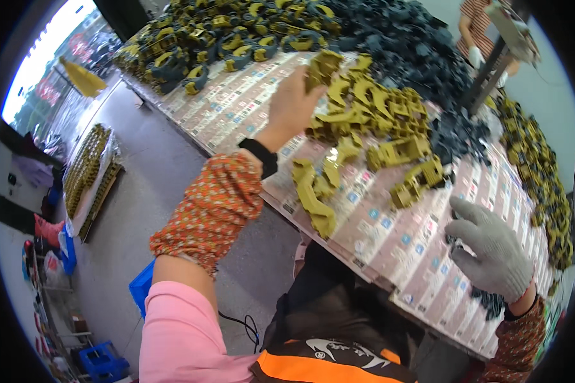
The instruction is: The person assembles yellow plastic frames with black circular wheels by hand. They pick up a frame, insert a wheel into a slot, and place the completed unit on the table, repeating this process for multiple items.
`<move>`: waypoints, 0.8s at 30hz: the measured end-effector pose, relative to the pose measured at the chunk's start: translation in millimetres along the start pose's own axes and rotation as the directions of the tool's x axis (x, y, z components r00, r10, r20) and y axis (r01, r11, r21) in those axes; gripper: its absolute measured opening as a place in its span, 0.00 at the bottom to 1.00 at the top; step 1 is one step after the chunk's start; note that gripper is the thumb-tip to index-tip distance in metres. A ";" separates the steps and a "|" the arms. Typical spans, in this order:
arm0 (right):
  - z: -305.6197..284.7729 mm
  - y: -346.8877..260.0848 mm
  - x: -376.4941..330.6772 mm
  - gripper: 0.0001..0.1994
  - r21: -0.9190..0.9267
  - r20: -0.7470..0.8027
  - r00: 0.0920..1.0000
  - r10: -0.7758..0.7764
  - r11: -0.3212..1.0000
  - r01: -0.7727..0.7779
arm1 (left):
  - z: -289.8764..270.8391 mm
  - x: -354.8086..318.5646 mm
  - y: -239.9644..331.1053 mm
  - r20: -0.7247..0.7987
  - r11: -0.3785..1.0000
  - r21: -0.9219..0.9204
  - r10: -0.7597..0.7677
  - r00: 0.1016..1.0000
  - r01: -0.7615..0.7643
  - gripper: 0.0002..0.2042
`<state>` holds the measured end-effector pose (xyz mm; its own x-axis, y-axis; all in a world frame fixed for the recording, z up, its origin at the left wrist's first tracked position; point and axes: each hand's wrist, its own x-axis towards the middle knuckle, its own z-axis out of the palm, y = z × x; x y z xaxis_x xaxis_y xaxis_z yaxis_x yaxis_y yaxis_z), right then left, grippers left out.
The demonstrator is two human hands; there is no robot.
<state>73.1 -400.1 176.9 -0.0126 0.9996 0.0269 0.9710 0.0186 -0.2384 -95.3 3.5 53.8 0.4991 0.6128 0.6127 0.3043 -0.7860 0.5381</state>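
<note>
My bare left hand is closed around an olive-yellow plastic part, a curved bracket-like piece, held at the left edge of a heap of similar yellow parts. Nearer me, several loose yellow parts lie on the patterned table covering. Over the right side of the table is my right hand, in a grey knitted glove. Its fingers are bent around a small dark piece, mostly hidden by them. Some dark strips lie below that palm.
Dark blue-grey parts form a big pile at the back. Joined yellow-and-dark pieces cover the far left. More yellow parts line the right edge. A metal post rises before another person. A blue crate stands on the floor.
</note>
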 end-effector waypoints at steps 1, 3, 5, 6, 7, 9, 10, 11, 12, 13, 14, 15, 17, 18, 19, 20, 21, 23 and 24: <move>1.5 -4.3 -27.3 0.18 0.034 -0.018 0.999 0.036 0.999 -0.036 | -16.1 -1.9 13.3 0.066 0.988 -0.145 -0.047 0.997 0.056 0.25; 3.8 -8.8 -79.5 0.17 0.036 0.015 0.979 0.202 0.979 -0.203 | -31.2 -12.9 18.7 0.101 0.853 -0.518 -0.019 0.995 0.069 0.23; 23.9 -6.2 -142.9 0.17 0.103 -0.041 0.925 0.379 0.922 -0.373 | -58.1 -37.7 81.3 0.324 0.526 -0.783 -0.111 0.939 0.332 0.20; 28.8 -9.1 -161.3 0.16 0.178 -0.096 0.899 0.427 0.896 -0.407 | -73.8 -54.7 89.8 0.433 0.414 -0.779 -0.187 0.882 0.470 0.20; 36.7 -5.6 -182.2 0.15 0.229 -0.119 0.855 0.504 0.852 -0.470 | -81.1 -70.4 91.7 0.504 0.258 -0.814 -0.134 0.853 0.521 0.21; 57.4 -1.3 -227.8 0.14 0.328 -0.131 0.731 0.669 0.725 -0.605 | -87.1 -106.2 124.0 0.634 -0.026 -0.771 -0.131 0.762 0.637 0.24; 68.4 0.6 -236.4 0.12 0.334 -0.194 0.676 0.711 0.696 -0.636 | -94.3 -121.1 136.5 0.665 -0.066 -0.746 -0.117 0.738 0.662 0.25; 83.4 11.0 -247.5 0.10 0.309 -0.328 0.690 0.645 0.764 -0.567 | -95.6 -139.6 147.1 0.705 -0.132 -0.709 -0.103 0.702 0.693 0.25; 89.4 14.8 -252.8 0.09 0.341 -0.327 0.650 0.686 0.727 -0.596 | -86.6 -158.7 157.2 0.737 -0.185 -0.675 -0.108 0.667 0.715 0.26; 96.4 20.1 -253.2 0.09 0.381 -0.335 0.611 0.717 0.697 -0.608 | -79.1 -175.7 167.7 0.760 -0.219 -0.648 -0.117 0.639 0.730 0.27; 103.7 26.4 -251.2 0.09 0.408 -0.367 0.619 0.695 0.718 -0.564 | -73.5 -190.6 176.4 0.779 -0.252 -0.625 -0.132 0.613 0.739 0.28; 107.1 31.2 -245.4 0.08 0.432 -0.400 0.627 0.668 0.741 -0.514 | -66.5 -204.2 184.7 0.810 -0.248 -0.586 -0.132 0.572 0.772 0.28; 106.2 34.3 -221.8 0.08 0.569 -0.331 0.609 0.721 0.667 -0.480 | -47.1 -229.1 204.5 0.860 -0.223 -0.511 -0.136 0.493 0.830 0.28; 112.0 42.6 -210.6 0.08 0.513 -0.388 0.627 0.676 0.723 -0.462 | -38.4 -238.0 216.4 0.874 -0.263 -0.484 -0.099 0.475 0.835 0.27; 119.9 52.1 -197.6 0.08 0.452 -0.439 0.648 0.622 0.776 -0.440 | -29.6 -246.5 227.4 0.885 -0.303 -0.457 -0.066 0.460 0.836 0.27; 122.4 57.5 -183.7 0.09 0.371 -0.465 0.677 0.571 0.819 -0.437 | -17.9 -256.0 231.9 0.879 -0.319 -0.462 -0.040 0.476 0.827 0.26; 125.6 61.6 -170.8 0.10 0.285 -0.483 0.706 0.518 0.855 -0.433 | -12.2 -262.9 238.5 0.898 -0.371 -0.410 -0.006 0.439 0.833 0.26; 136.4 71.9 -147.5 0.10 0.195 -0.428 0.718 0.549 0.832 -0.520 | -7.8 -273.0 251.9 0.899 -0.358 -0.404 0.018 0.438 0.842 0.27; 133.9 67.6 -134.3 0.12 0.146 -0.345 0.700 0.625 0.773 -0.617 | -5.3 -280.5 252.0 0.900 -0.372 -0.393 0.034 0.435 0.841 0.27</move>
<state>108.5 -530.0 27.1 0.6802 0.7037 0.2052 0.7235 -0.5993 -0.3427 -162.9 -366.0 20.6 0.9577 0.1659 -0.2352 -0.0121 0.8397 0.5428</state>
